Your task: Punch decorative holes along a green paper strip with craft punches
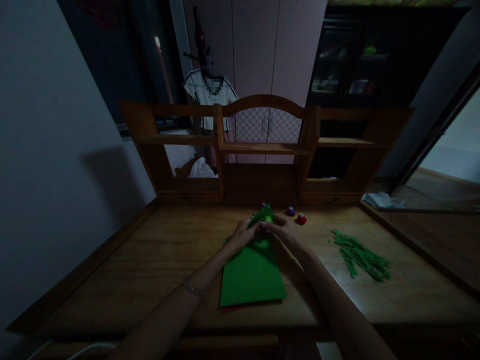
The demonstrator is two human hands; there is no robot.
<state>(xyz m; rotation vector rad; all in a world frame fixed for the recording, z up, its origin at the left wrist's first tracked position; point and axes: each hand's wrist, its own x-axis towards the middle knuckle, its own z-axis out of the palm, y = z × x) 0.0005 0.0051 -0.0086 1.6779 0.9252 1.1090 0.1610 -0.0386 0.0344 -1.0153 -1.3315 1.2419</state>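
My left hand (243,233) is closed on a piece of green paper (258,215), which tilts up over the far end of a green sheet stack (253,275). My right hand (285,230) is closed around a small bright-green craft punch (267,219) at the paper's edge. Dim light and my fingers hide most of the punch and how the paper sits in it. Just beyond my right hand stand a purple punch (290,211) and a red punch (301,219). Another small punch (264,205) shows partly behind the paper.
A loose pile of narrow green paper strips (362,256) lies on the right of the wooden desk (150,265). A wooden shelf unit (262,148) closes off the desk's back edge. A raised wooden edge (412,255) runs along the right side.
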